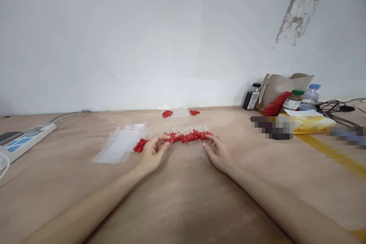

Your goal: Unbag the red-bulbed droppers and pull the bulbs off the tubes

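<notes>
A row of droppers with red rubber bulbs (pixel 187 137) and thin clear tubes lies across the middle of the table; some tubes point toward the wall, others toward me. At the row's left end, my left hand (pixel 153 154) pinches one dropper (pixel 172 137) by its red bulb between thumb and fingers. Beside the right end rests my right hand (pixel 219 153), thumb and fingers apart, fingertips touching the last bulbs. Loose red bulbs (pixel 140 145) are heaped just left of my left hand. Clear zip bags (pixel 118 144) lie overlapping farther left.
By the wall are clear bags (pixel 180 112) with red bulbs in them. A power strip (pixel 28 143) and a phone (pixel 10 137) sit at the left. On the right stand a dark bottle (pixel 252 97), a grey bag (pixel 283 85), a jar (pixel 293 100), a yellow tissue pack (pixel 310 124) and black cables (pixel 333 108).
</notes>
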Available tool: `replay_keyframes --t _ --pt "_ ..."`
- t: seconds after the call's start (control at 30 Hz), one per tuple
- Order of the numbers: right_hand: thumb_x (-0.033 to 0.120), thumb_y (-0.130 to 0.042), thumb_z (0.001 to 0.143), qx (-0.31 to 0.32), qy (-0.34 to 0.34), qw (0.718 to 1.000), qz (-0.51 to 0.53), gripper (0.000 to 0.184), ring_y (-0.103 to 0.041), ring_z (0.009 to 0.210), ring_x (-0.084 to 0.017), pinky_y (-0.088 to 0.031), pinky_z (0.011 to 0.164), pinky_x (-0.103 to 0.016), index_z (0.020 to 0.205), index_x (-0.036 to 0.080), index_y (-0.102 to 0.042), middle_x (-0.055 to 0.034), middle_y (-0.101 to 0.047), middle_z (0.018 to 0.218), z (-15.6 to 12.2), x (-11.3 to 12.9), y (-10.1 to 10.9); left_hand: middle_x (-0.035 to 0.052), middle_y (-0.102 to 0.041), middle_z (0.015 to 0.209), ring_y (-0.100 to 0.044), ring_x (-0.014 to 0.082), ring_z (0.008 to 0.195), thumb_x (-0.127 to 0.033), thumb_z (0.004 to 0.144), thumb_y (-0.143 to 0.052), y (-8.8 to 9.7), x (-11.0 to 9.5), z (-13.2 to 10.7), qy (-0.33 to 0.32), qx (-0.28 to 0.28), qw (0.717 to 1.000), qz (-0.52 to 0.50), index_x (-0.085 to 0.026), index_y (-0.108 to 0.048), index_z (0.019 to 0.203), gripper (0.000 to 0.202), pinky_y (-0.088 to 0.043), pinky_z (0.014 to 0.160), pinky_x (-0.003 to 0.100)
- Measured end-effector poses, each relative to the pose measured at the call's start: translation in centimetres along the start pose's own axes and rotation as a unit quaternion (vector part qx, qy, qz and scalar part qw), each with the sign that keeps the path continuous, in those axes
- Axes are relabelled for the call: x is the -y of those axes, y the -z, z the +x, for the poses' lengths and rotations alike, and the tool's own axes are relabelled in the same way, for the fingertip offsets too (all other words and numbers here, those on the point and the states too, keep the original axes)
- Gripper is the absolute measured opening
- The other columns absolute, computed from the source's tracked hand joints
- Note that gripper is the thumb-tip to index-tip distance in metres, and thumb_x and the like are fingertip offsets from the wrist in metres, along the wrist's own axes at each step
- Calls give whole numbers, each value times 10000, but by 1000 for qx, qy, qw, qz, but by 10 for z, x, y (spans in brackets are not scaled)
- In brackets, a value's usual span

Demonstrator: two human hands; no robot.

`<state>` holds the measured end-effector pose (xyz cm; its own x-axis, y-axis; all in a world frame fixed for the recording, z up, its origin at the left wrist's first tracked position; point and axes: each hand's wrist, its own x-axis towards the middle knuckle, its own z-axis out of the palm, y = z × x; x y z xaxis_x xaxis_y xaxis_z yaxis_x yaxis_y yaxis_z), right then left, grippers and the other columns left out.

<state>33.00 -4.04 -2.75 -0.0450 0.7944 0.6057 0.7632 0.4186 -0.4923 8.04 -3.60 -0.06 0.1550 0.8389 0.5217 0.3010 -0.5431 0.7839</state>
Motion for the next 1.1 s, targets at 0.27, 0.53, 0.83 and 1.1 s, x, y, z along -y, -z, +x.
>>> replay_keyframes --t 0.27,0.53,0.83,1.1 --pt "384 -512 801 12 246 968 -47 396 -489 993 -200 -256 934 -415 1168 235 -503 -61 -602 1031 -5 19 9 73 -617 920 -601 169 882 -223 734 -571 -8 -7 -25 39 63 993 -92 -150 -592 837 127 -482 813 322" --pt "230 -488 828 9 315 948 -48 153 -478 680 -121 -225 925 -402 887 230 -629 23 -588 609 -10 28 4 74 -629 917 -593 162 845 -264 775 -561 -14 -15 -29 -30 125 992 -5 -162 -592 946 201 -483 755 291" --pt "235 -463 830 36 337 940 -37 180 -419 621 -114 -235 862 -372 755 220 -625 28 -539 529 -17 32 5 29 -659 799 -588 138 723 -315 852 -444 -11 -17 -34 -31 211 966 144 -199 -652 891 241 -447 664 239" --pt "295 -436 845 33 220 974 -34 225 -469 639 -120 -248 834 -340 800 243 -650 12 -597 588 -10 15 13 26 -651 786 -585 160 727 -306 821 -474 13 -4 -28 -17 89 979 180 -216 -649 830 196 -451 667 264"
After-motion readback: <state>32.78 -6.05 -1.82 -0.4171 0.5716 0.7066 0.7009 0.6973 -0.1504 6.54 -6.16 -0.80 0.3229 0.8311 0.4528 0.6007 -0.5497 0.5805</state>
